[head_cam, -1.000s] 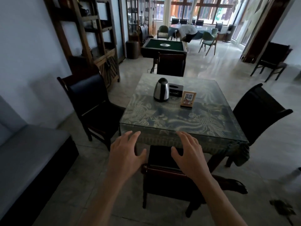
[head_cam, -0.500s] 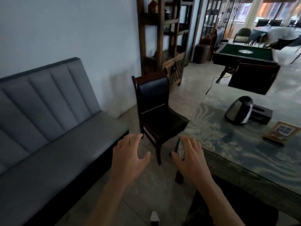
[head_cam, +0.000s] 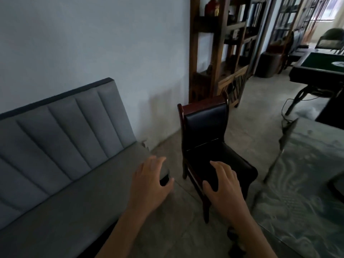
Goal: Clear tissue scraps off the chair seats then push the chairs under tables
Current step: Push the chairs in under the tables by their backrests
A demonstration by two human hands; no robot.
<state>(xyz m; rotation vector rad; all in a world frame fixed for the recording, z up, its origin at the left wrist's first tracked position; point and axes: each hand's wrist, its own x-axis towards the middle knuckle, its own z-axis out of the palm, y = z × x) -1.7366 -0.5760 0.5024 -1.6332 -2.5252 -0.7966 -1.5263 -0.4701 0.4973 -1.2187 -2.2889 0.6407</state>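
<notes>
A dark wooden chair [head_cam: 206, 135] with a black padded seat and back stands on the floor left of the glass-topped table [head_cam: 309, 175], pulled out from it. Its seat looks bare; I see no tissue scrap on it. My left hand [head_cam: 149, 181] hovers with fingers spread over the floor between the sofa and the chair. My right hand [head_cam: 223, 185] hovers spread in front of the chair seat's near edge. Both hands hold nothing.
A grey sofa [head_cam: 61, 164] runs along the wall at left. Behind the chair stands a tall wooden shelf [head_cam: 217, 53]. A green-topped game table [head_cam: 320, 69] is at far right. Bare stone floor lies between sofa and chair.
My view has swung further left, away from the table top toward the sofa and the side chair. The kettle and photo frame have left the view. Both hands stay spread and empty.
</notes>
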